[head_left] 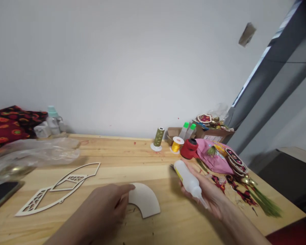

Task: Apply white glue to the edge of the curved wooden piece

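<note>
A pale, fan-shaped flat piece (146,200) lies on the wooden table (112,173) near the front. At its upper left edge is my left hand (111,202), thumb and fingers pinched together on the piece. To the right, my right hand (206,190) is wrapped round a white squeeze bottle (187,178), whose narrow nozzle points down and to the right. Two thin openwork fan frames, one nearer (38,200) and one farther (78,178), overlap on the left side of the table.
Toward the back stand a green thread spool (159,137), a yellow spool (177,145) and a red spool (189,149). A pink cloth (214,158), fabric scraps and green tassels (267,202) lie at right. Plastic wrap (43,151) and a phone (1,192) are at left.
</note>
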